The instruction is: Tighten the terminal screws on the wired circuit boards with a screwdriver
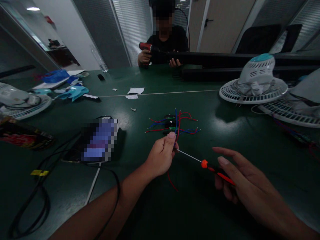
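Near the middle of the table my left hand (162, 151) is closed in a pinch on a small part, mostly hidden by the fingers, with red and blue wires (178, 123) rising from it. One red wire (172, 181) hangs below the hand. A screwdriver (212, 168) with an orange and black handle lies in my right hand (242, 180); thumb and lower fingers are on the handle, the index finger stretched out. The shaft's tip reaches the part at my left fingers. Just beyond lie small circuit boards (173, 128) with red and blue wires.
A phone (100, 140) and black cables (45, 196) lie left, near a dark can (22, 135). White fan heads stand at left (25, 100) and right (257, 80). Paper scraps (135, 90) lie ahead. Across the table, a person holds a red power drill (145, 46) against long black bars (212, 60).
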A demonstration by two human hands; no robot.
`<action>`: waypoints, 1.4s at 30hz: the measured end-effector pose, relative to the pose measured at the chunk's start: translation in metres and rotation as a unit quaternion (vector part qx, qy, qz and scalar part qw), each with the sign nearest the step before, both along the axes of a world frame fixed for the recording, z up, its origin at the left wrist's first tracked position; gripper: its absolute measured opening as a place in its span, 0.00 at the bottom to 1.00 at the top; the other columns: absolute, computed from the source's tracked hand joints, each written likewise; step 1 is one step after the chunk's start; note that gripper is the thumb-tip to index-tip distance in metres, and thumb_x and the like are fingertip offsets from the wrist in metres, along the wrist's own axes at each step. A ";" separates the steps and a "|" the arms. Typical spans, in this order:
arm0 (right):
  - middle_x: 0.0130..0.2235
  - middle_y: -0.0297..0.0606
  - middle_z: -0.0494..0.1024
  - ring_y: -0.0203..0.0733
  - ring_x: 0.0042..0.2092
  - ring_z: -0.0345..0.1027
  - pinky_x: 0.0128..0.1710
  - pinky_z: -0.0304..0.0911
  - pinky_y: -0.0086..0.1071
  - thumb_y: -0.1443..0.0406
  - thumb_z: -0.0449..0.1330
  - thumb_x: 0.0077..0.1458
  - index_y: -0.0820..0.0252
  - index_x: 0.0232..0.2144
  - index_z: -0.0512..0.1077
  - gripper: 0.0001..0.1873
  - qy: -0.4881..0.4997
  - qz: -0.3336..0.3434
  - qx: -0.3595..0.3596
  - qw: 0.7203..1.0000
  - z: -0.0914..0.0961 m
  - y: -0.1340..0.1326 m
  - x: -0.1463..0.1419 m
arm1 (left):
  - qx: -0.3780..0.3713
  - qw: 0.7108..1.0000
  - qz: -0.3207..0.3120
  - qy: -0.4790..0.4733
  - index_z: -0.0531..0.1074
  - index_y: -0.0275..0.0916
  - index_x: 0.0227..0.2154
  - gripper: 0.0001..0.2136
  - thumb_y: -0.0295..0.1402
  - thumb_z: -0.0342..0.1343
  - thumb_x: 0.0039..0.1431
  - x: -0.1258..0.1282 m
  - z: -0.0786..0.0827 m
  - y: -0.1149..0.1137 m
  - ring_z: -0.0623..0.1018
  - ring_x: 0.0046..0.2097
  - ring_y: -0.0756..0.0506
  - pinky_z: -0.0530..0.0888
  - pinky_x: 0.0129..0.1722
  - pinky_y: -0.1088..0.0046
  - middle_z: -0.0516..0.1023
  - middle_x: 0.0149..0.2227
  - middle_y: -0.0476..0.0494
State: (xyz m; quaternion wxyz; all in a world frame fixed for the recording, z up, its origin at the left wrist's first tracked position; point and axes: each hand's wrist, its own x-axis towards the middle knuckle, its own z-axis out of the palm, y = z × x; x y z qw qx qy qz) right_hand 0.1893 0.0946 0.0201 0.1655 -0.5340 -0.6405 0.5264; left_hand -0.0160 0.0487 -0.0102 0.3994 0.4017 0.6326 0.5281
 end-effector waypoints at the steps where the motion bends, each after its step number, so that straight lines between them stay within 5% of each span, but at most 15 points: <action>1: 0.20 0.32 0.75 0.40 0.18 0.67 0.15 0.62 0.31 0.43 0.52 0.56 0.57 0.57 0.63 0.35 0.003 0.012 0.001 1.000 -0.002 0.001 0.001 | -0.001 1.000 0.000 0.000 0.67 0.38 0.23 0.25 0.54 0.40 0.62 0.000 0.000 0.000 0.61 0.19 0.52 0.58 0.19 0.76 0.60 0.16 0.54; 13: 0.30 0.42 0.81 0.43 0.22 0.70 0.21 0.70 0.36 0.44 0.60 0.48 0.62 0.56 0.65 0.40 0.016 0.002 0.048 0.999 0.003 0.005 0.000 | -0.001 1.000 0.000 -0.021 0.66 0.38 0.22 0.25 0.54 0.42 0.61 0.001 0.003 0.000 0.62 0.19 0.53 0.58 0.19 0.77 0.61 0.17 0.54; 18: 0.25 0.35 0.78 0.42 0.21 0.69 0.19 0.66 0.33 0.45 0.61 0.49 0.58 0.57 0.62 0.39 0.032 0.005 0.048 0.998 -0.001 0.004 0.001 | 0.003 1.000 0.001 -0.021 0.67 0.37 0.22 0.25 0.54 0.42 0.61 0.001 0.002 0.000 0.62 0.20 0.53 0.59 0.20 0.77 0.61 0.17 0.54; 24: 0.21 0.35 0.78 0.43 0.24 0.71 0.18 0.63 0.30 0.41 0.48 0.57 0.53 0.58 0.64 0.35 -0.009 0.005 -0.004 1.000 0.001 0.001 0.001 | 0.007 1.000 -0.002 -0.007 0.67 0.37 0.22 0.25 0.53 0.41 0.62 0.001 0.001 0.000 0.62 0.20 0.53 0.58 0.19 0.77 0.61 0.17 0.54; 32: 0.25 0.38 0.79 0.40 0.19 0.67 0.18 0.65 0.34 0.45 0.55 0.55 0.59 0.58 0.65 0.35 -0.004 0.058 0.094 0.994 -0.006 0.005 0.004 | 0.005 1.000 -0.006 -0.003 0.67 0.37 0.23 0.25 0.53 0.40 0.63 0.000 -0.002 -0.001 0.61 0.19 0.53 0.58 0.19 0.77 0.60 0.16 0.54; 42: 0.25 0.37 0.79 0.42 0.20 0.68 0.17 0.65 0.34 0.42 0.57 0.50 0.58 0.57 0.64 0.39 -0.010 0.026 0.060 0.998 -0.001 0.004 0.004 | 0.009 1.000 -0.008 -0.018 0.67 0.37 0.23 0.25 0.53 0.41 0.62 0.000 0.000 0.000 0.62 0.19 0.54 0.57 0.19 0.77 0.60 0.17 0.54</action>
